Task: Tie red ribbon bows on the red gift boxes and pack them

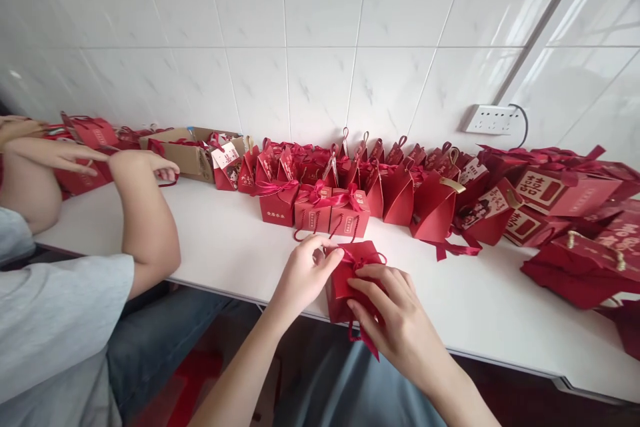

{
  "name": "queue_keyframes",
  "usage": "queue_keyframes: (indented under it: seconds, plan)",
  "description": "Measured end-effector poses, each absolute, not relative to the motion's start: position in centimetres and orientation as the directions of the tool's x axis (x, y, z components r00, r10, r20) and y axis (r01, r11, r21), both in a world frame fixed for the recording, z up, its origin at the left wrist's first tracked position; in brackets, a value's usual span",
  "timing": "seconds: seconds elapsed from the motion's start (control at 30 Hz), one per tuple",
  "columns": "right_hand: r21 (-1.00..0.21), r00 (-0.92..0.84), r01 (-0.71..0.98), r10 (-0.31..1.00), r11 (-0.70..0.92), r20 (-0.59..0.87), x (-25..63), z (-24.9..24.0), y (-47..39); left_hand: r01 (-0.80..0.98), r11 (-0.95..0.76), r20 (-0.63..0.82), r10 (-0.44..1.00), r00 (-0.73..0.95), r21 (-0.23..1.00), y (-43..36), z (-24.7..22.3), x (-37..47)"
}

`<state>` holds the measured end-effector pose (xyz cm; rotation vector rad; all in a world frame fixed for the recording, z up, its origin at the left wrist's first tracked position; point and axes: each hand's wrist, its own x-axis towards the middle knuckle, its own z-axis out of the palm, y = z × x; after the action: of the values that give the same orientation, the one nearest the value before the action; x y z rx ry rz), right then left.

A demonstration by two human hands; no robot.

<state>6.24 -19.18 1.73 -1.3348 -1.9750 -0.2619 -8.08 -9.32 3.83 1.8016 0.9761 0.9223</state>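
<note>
At the table's front edge stands a red gift box (340,303) with a red ribbon (369,341) tied over its top, one end trailing down the front. My left hand (306,273) pinches a strand of the ribbon at the box's upper left. My right hand (393,303) lies over the box's right side, its fingers curled at the ribbon knot; what they grip is partly hidden. Just behind, three small red boxes (314,215) with ribbon bows sit side by side, rope handles hanging in front.
Rows of red triangular gift boxes (397,193) line the wall. Larger red boxes (567,190) pile up at right, below a power strip (493,119). An open cardboard box (183,157) stands at back left. Another person's arms (147,213) reach over the white table (225,237) at left.
</note>
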Motion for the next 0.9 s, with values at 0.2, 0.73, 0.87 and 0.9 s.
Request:
queue_keyframes:
  seconds: [0.2, 0.73, 0.87, 0.9]
  plan:
    - [-0.276, -0.183, 0.844, 0.730, 0.461, 0.659, 6.9, 1.1, -19.3, -0.004, 0.075, -0.061, 0.848, 0.527, 0.997, -9.6, 3.6, -7.9]
    - [-0.308, -0.200, 0.821, 0.748, 0.481, 0.633, 7.0, 1.0, -19.6, 0.149, -0.147, 0.082, 0.923, 0.376, 0.978, -10.3, 3.3, -7.7]
    - [-0.286, -0.202, 0.826, 0.728, 0.486, 0.655, 7.0, 0.8, -19.6, 0.282, -0.269, 0.173, 0.930, 0.323, 0.921, -10.5, 3.4, -7.3]
    - [-0.285, -0.197, 0.827, 0.726, 0.484, 0.659, 6.9, 0.7, -19.5, 0.293, -0.285, 0.183, 0.926, 0.329, 0.913, -10.6, 3.5, -7.3]
